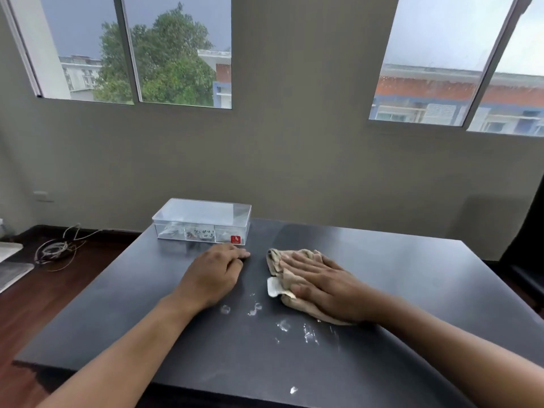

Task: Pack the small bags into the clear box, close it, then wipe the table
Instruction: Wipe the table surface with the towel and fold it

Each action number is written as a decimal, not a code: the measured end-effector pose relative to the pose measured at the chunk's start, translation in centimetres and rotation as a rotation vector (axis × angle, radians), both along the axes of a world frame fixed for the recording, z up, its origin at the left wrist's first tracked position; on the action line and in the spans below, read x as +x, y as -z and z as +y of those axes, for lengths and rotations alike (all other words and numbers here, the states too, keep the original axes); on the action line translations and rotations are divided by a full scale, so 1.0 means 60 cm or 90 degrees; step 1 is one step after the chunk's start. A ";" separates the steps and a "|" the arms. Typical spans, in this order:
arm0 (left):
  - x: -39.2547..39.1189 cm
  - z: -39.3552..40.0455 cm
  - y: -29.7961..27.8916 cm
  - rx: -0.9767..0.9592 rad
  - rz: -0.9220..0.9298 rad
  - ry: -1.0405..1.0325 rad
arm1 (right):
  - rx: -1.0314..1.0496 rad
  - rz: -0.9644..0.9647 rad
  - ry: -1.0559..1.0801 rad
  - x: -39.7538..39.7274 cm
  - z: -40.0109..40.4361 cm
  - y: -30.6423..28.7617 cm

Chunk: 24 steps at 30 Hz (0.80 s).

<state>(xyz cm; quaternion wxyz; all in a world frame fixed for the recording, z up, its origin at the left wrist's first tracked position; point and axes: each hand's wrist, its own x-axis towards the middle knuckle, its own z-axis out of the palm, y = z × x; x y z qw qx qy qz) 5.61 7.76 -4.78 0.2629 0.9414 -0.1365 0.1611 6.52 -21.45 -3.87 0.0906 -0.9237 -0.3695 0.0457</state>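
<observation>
We see the right hand (323, 285) spread flat, pressing a beige cloth (294, 278) on the dark table (441, 290); the left hand (216, 272) rests flat, fingers together, empty. The clear box (203, 220) sits closed at the far left edge, small bags (195, 232) inside. A wide sweep could knock it off. Near white smudges (282, 325) remain. Its red label (235, 239) is unreadable.

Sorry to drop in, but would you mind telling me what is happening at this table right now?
A person is wiping the dark table. The right hand presses flat on a beige cloth, while the left hand rests on the tabletop. The clear box sits closed at the far edge with small bags inside. White smudges remain near the front.
</observation>
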 end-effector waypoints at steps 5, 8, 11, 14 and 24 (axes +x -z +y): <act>-0.005 0.024 0.007 0.070 0.028 0.070 | 0.161 0.101 0.080 -0.058 -0.080 -0.018; -0.013 0.032 0.009 0.096 0.032 0.078 | 0.067 0.030 0.147 -0.087 -0.062 -0.009; -0.026 0.036 0.013 0.169 0.011 0.060 | -0.046 -0.025 0.178 -0.149 -0.024 0.001; -0.028 0.037 0.013 0.192 0.006 0.041 | -0.037 -0.010 0.164 -0.187 0.013 -0.010; -0.028 0.035 0.013 0.161 0.043 0.035 | 0.050 0.007 0.205 -0.013 0.034 -0.002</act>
